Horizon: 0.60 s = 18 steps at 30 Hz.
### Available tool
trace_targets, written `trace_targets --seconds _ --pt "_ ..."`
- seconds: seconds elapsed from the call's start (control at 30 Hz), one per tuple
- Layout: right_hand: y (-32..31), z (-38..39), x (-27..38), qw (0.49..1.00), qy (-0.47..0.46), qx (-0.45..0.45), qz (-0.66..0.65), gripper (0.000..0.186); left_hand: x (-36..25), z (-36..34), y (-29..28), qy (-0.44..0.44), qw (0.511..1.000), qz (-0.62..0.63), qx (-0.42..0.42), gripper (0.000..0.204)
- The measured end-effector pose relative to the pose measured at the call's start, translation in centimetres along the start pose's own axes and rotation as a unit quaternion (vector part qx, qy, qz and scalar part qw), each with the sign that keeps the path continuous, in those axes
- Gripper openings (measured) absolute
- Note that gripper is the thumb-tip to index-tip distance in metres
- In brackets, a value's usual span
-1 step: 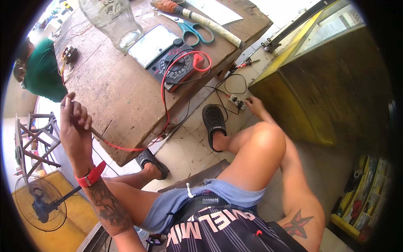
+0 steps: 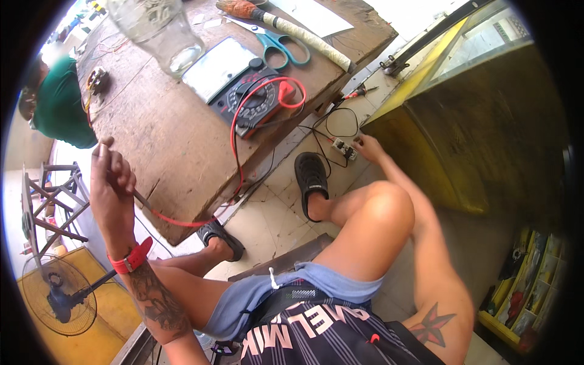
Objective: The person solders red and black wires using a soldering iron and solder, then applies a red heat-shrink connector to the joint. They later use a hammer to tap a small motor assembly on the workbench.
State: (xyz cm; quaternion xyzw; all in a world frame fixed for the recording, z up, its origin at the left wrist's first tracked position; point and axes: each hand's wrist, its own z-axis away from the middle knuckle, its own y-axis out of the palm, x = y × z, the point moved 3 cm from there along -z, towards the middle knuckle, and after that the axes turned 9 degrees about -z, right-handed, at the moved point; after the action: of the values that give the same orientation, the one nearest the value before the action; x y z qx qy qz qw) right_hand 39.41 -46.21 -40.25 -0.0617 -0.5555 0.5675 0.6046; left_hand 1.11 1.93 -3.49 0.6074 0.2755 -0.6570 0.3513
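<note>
My left hand (image 2: 112,170) is raised at the table's left edge, fingers curled around a test probe whose red lead (image 2: 176,222) runs back to an analog multimeter (image 2: 246,100). The multimeter lies on the wooden table (image 2: 146,121) with its dial upward. Low on the right, my right hand (image 2: 370,149) reaches down beside my knee to a white power outlet (image 2: 344,148) on the floor. Its fingers are bent close to the outlet's right side; what they pinch, if anything, is too small to make out.
Teal-handled scissors (image 2: 278,48), a brush (image 2: 286,27) and a clear glass bottle (image 2: 161,42) are on the table. A person in a green shirt (image 2: 61,103) is at the far left. A yellow-edged cabinet (image 2: 462,128) stands right; a fan (image 2: 59,295) is lower left.
My right hand has shifted slightly at the outlet, its fingers drawn in more. My left hand stays nearly in place with the probe.
</note>
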Motion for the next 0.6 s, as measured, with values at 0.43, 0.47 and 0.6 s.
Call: trace_targets --seconds 0.43,0.47,0.6 --pt "-2.2 -22.3 -5.7 0.971 0.071 -0.128 0.187 0.027 3.0 -0.4 3.1 0.097 0.956 -0.265 -0.087 0.029" --pt "-1.5 -22.7 -6.5 0.965 0.11 -0.121 0.203 0.027 3.0 -0.4 3.2 0.094 0.956 -0.268 -0.077 0.029" --pt "-0.6 -23.2 -6.5 0.953 0.165 -0.101 0.233 0.027 2.8 -0.3 3.5 0.126 0.956 -0.262 -0.045 0.027"
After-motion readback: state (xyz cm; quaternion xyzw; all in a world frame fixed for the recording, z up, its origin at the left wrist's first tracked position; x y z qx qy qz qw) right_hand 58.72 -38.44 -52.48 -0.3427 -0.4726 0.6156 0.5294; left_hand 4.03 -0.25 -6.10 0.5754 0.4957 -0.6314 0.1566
